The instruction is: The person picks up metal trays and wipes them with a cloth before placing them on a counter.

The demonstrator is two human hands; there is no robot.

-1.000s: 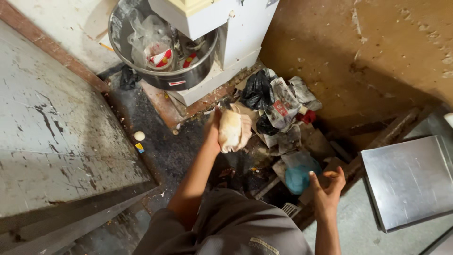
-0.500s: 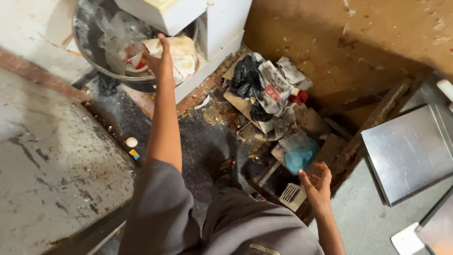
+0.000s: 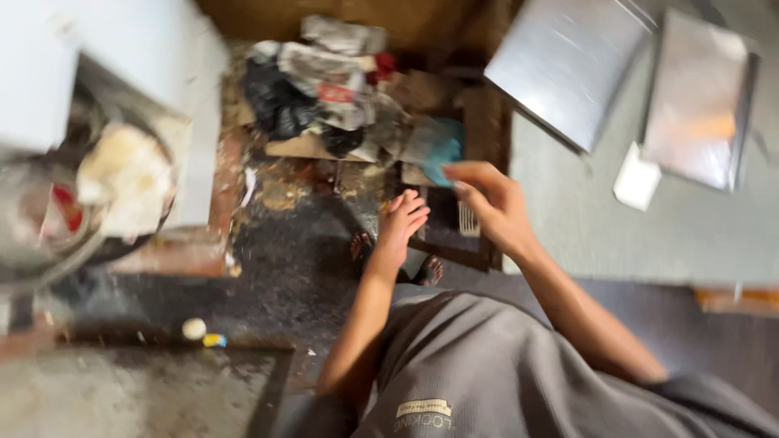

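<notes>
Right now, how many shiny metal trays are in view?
2: one metal tray at the top, right of the rubbish heap, and a second tray near the right edge. Blur may hide others.

A rough bakery workroom: a floor mixer's steel bowl (image 3: pixel 49 235) at left, metal baking trays (image 3: pixel 568 65) upper right, rubbish heap (image 3: pixel 341 89) at top.

Motion blur is smearing the whole dim, warm-lit view; the mixer bowl (image 3: pixel 49 235) at left is blurring worst, while glare is whitening the steel trays (image 3: pixel 568 65).
</notes>
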